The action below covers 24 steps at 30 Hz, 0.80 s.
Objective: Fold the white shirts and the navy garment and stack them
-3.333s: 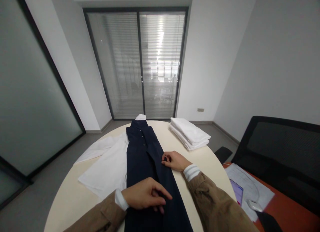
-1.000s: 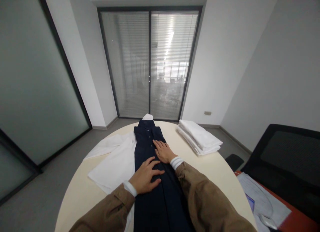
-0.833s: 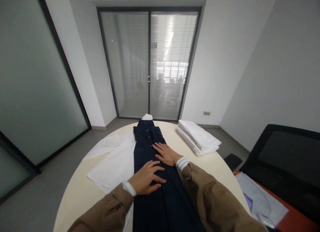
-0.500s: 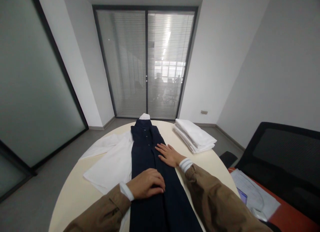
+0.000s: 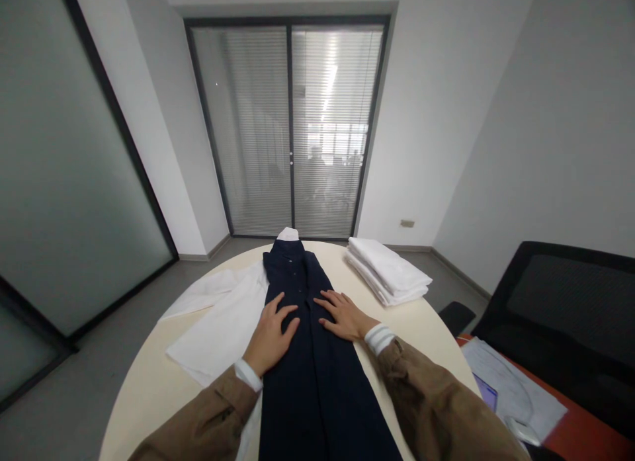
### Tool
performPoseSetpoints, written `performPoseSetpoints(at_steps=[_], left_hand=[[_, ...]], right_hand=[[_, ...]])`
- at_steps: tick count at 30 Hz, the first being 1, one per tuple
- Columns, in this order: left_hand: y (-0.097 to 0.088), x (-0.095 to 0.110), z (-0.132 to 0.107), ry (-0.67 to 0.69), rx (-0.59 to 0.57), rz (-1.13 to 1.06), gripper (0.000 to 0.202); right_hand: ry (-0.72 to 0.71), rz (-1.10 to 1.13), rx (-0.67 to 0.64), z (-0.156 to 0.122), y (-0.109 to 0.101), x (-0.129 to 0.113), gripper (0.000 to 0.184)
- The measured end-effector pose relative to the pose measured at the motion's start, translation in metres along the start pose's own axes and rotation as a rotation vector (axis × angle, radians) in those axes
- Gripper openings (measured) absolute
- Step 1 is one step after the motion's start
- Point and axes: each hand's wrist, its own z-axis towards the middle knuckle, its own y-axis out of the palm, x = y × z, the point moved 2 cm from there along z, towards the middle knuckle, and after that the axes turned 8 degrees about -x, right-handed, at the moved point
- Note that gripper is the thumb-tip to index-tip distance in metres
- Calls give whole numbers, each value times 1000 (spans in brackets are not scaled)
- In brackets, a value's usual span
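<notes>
A long navy button-front garment (image 5: 310, 395) lies lengthwise on the round cream table (image 5: 149, 401), over a white garment (image 5: 223, 329). The white collar (image 5: 288, 234) shows at the far end, and a white sleeve (image 5: 208, 294) spreads left. My left hand (image 5: 270, 332) rests flat on the navy cloth near its left edge, fingers spread. My right hand (image 5: 343, 317) presses flat on the navy cloth's right side. Neither hand grips anything.
A stack of folded white cloth (image 5: 387, 272) sits at the table's far right. To the right stand an orange desk (image 5: 580, 444) holding papers (image 5: 510, 388) and a computer mouse (image 5: 520, 432), and a black mesh chair (image 5: 565, 295). A glass door with blinds (image 5: 288, 130) stands ahead.
My left hand has moved up the garment toward its left edge, with fingers now spread. My right hand has slid slightly along the navy cloth. The head view has shifted a little.
</notes>
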Motion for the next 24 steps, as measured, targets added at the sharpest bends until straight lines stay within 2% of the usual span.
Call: performPoseSetpoints(at_steps=[3,6,9,12,14,15,17,19,21,24], left_hand=[[-6,-33,18,-188,68,-143,37],[-14,-56,38,-369,-3,-391,43],[-21,-67,55,-432,21,-513,43],[-25,-70,69,-451,54,-538,44],[-25,-72,78,-468,76,-558,47],[-24,-73,82,-481,88,-570,48],[-22,-76,87,-521,109,-595,52],[-18,-80,90,-567,130,-626,50],[-14,-85,90,-609,147,-668,44],[-8,-90,88,-666,147,-744,36]], right_hand=[[-32,7,4,-3,-6,-5,64],[-107,41,5,-1,-11,-12,60],[-185,118,30,7,-11,-15,52],[-187,227,73,20,-9,-9,31],[-134,315,162,31,-7,0,20],[-78,358,242,37,-6,5,20],[87,423,420,46,-5,18,26],[251,483,517,53,-2,31,34],[335,568,497,60,1,42,38],[362,816,438,70,4,57,37]])
